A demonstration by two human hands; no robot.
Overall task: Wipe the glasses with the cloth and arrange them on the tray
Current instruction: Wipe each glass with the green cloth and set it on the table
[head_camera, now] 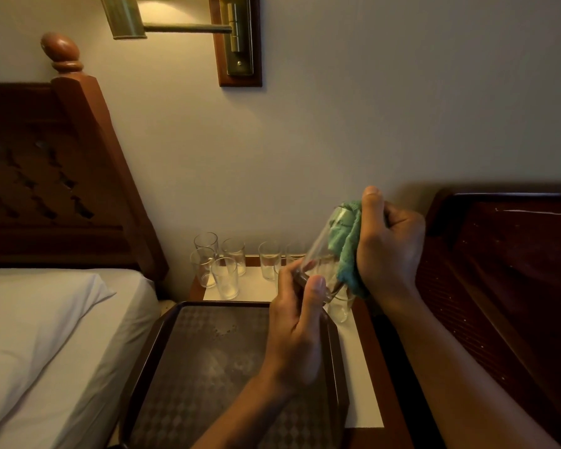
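Note:
My left hand [297,322] grips the base of a clear glass [323,251], tilted with its mouth up and to the right. My right hand [387,251] holds a green cloth [347,251] pushed into and around the glass's mouth. Several clear glasses [225,277] stand upright at the back of the nightstand, and one glass [340,307] sits partly hidden under my hands. The dark patterned tray [208,367] lies in front of them with nothing on it.
The white-topped nightstand [360,384] sits between a bed with white sheets [46,335] on the left and a dark wooden headboard [506,286] on the right. A wooden bedpost [88,131] and a brass wall lamp [237,37] are above.

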